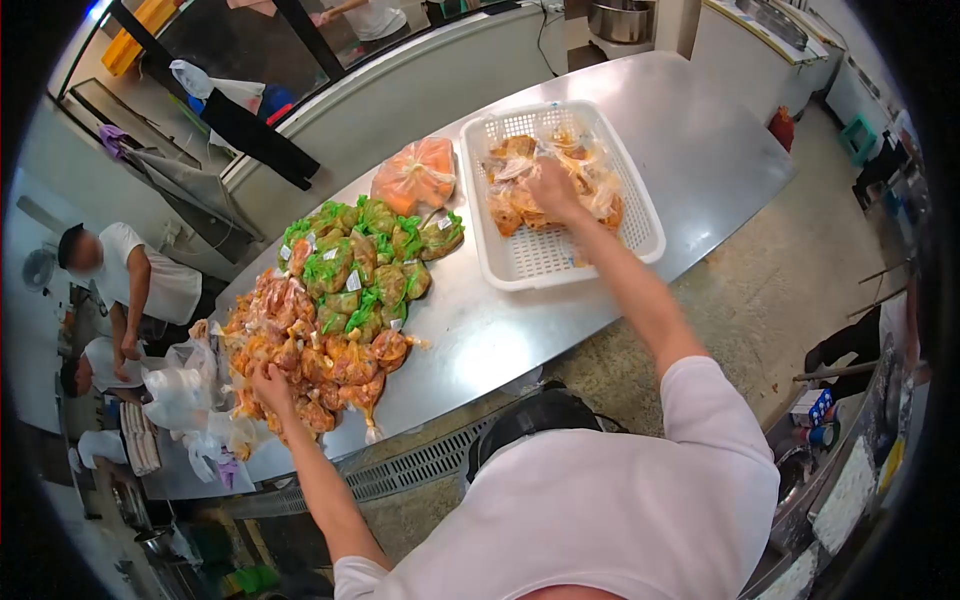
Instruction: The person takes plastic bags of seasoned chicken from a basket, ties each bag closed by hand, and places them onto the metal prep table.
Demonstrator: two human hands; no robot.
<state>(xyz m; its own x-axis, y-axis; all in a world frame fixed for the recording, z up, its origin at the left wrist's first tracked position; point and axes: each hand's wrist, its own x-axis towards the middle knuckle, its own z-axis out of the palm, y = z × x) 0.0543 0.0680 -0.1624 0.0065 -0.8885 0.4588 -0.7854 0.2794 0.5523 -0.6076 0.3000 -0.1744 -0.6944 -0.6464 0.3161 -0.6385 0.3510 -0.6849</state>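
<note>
On the steel table (480, 340), my left hand (272, 388) touches the near side of a pile of knotted bags of orange-brown food (280, 325); its fingers look bent, but what they hold is too small to tell. My right hand (552, 188) is inside a white perforated basket (520, 270), over clear bags of orange food (600, 195). Its fingers are closed on a clear plastic bag (515, 168). Green-tied bags (350, 265) lie between the pile and the basket, with a large orange bag (415, 175) behind them.
White plastic bags (180, 385) lie at the table's left end. Two people in white shirts (150, 275) are at the left. A metal mixing bowl (620, 20) stands beyond the table's far end. Other people are partly visible at the right edge.
</note>
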